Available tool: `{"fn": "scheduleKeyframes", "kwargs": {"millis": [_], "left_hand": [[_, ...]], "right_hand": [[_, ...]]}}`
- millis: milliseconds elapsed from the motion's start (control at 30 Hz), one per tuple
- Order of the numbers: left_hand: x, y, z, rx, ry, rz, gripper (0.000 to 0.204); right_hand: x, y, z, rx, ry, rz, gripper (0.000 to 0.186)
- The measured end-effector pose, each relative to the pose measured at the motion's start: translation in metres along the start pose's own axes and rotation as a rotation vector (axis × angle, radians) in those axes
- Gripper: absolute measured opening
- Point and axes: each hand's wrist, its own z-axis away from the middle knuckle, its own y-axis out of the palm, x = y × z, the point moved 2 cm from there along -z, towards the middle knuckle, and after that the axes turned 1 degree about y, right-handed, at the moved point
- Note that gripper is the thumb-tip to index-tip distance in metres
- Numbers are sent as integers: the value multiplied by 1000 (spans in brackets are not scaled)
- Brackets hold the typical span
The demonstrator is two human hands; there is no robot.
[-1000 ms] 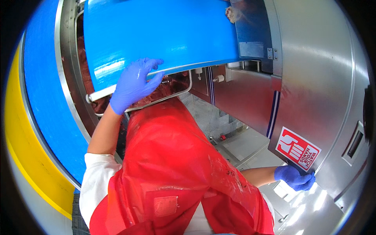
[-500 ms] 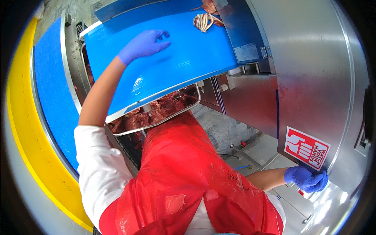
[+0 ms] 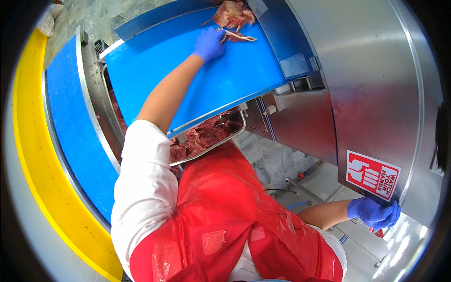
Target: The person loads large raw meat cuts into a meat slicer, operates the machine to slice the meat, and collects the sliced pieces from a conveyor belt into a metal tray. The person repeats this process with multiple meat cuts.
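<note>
On the blue conveyor belt [image 3: 164,70], my left hand [image 3: 209,44] in a violet glove reaches to the far side. Its fingers are closed on a small meat piece [image 3: 240,37] with pale, fatty strands; the fingertips are partly hidden. Just beyond lies a larger reddish piece of meat [image 3: 233,16]. My right hand [image 3: 374,212], gloved in violet too, is at the lower edge of the steel machine housing [image 3: 371,94]. Its fingers are curled, and what they grip, if anything, cannot be made out.
A steel tray [image 3: 204,141] of red meat pieces sits below the belt's near edge. At the left runs a second blue belt [image 3: 77,127] beside a yellow rim [image 3: 42,174]. A blue guard plate [image 3: 284,42] borders the belt's right end. The housing carries a red-and-white hand sign [image 3: 372,175].
My left hand has moved right and farther away, closing on the strandy meat piece, which has shifted left. More of the larger piece shows from beside the guard plate. My right hand stays at the housing.
</note>
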Motion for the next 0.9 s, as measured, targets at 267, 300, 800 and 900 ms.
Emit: {"fn": "scheduleKeyframes", "kwargs": {"millis": [267, 300, 800, 900], "left_hand": [[60, -69, 20, 862, 266, 75, 27], [65, -80, 15, 767, 256, 108, 28], [79, -40, 1, 121, 180, -364, 41], [94, -53, 0, 506, 107, -73, 46]], "right_hand": [[-10, -4, 0, -71, 19, -90, 17], [-10, -4, 0, -80, 9, -146, 17], [-17, -7, 1, -43, 68, -69, 28], [-21, -12, 4, -17, 45, -16, 27]]}}
